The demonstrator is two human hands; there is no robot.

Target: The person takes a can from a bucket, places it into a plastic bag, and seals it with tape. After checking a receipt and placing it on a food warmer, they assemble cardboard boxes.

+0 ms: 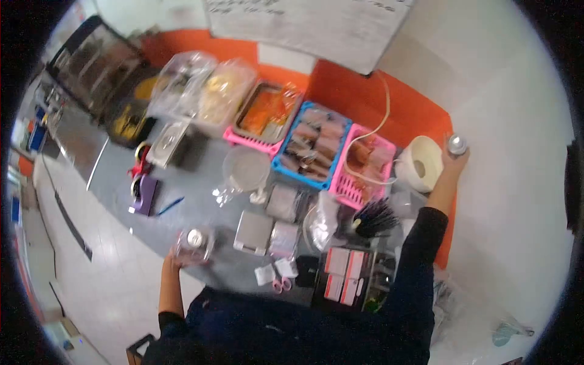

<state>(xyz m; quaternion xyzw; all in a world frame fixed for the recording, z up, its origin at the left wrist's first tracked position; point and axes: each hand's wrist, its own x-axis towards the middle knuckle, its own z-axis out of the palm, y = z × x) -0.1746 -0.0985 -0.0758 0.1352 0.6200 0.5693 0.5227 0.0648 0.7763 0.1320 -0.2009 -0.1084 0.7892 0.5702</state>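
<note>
At the left front of the grey table, my left hand [174, 258] is closed round a clear plastic container [196, 245], which has a small white round thing at its top. My right hand [454, 161] reaches out to the far right, its fingers wrapped round a small silvery round object [457, 145]. Just left of that hand stands a cream-coloured pot [421, 164]. A white cable curves down beside a pink basket [364, 167] of packed items.
A blue basket [312, 146] of packages, a metal tray [267, 114] with orange contents, filled plastic bags [225, 91], a lidded steel box [169, 144], a purple tape dispenser [144, 196], a blue pen [171, 205], pink scissors [281, 285] and a black brush-like item [375, 219] lie about.
</note>
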